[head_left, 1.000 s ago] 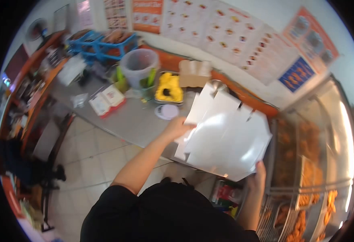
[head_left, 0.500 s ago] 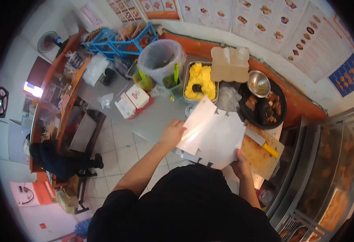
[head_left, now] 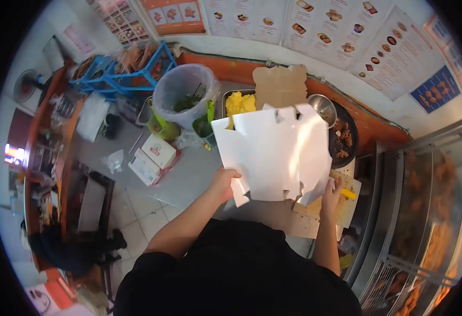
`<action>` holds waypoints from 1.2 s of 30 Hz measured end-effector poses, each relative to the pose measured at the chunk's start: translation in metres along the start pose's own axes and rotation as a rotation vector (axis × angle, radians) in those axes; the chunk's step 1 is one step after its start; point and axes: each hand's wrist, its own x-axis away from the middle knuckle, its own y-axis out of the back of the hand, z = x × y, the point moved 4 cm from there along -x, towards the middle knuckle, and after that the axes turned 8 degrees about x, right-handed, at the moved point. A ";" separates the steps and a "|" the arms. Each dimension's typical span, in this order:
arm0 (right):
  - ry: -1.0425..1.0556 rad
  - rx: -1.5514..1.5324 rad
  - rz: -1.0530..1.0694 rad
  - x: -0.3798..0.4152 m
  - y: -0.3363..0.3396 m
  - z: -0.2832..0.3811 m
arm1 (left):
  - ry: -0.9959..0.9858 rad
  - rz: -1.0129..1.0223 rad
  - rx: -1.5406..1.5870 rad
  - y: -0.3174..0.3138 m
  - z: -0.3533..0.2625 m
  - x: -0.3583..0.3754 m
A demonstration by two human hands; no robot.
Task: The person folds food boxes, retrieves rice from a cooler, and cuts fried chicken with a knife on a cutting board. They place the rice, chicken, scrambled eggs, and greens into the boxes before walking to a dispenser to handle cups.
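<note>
A white die-cut cardboard box blank, opened out with notched edges and creased panels, is held up over the counter. My left hand grips its left edge, thumb on top. At the lower right edge, my right hand pinches a flap. Beneath that hand lies a stained cutting board, with a yellow knife handle showing; the blade is hidden. The blank partly covers a metal tray of yellow food. Behind it stands an open brown cardboard box.
A metal bowl rests by a black pan of browned food pieces. Left are a plastic-lined bucket, green containers, a small white box and blue baskets. A glass-fronted cabinet stands close on the right.
The white box blank has spread wider and tipped up, its left panel unfolded outward. My right hand has moved up. The camera view has shifted to the right.
</note>
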 end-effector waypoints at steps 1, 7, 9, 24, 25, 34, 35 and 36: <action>-0.146 -0.051 0.125 0.028 -0.007 0.020 | 0.116 0.028 0.160 0.011 0.006 -0.007; -0.278 -0.727 0.397 0.050 -0.046 -0.057 | 0.523 0.351 0.247 0.048 0.007 -0.037; -0.214 -0.731 0.305 0.068 -0.055 -0.038 | 0.557 0.628 0.256 0.032 -0.024 -0.017; 0.195 -0.418 0.742 0.350 -0.110 0.148 | -0.049 0.385 -0.081 0.110 -0.107 0.008; 0.230 -0.135 0.742 0.358 -0.115 0.154 | -0.203 0.325 -0.391 0.108 -0.115 0.014; -0.028 -0.316 0.608 0.298 -0.129 0.157 | -0.719 0.025 -0.863 0.097 -0.187 0.109; 0.079 -0.308 0.596 0.304 -0.145 0.159 | -0.953 0.074 -0.850 0.101 -0.170 0.108; 0.186 -0.298 0.559 0.308 -0.145 0.155 | -0.718 0.352 -0.584 0.093 -0.167 0.139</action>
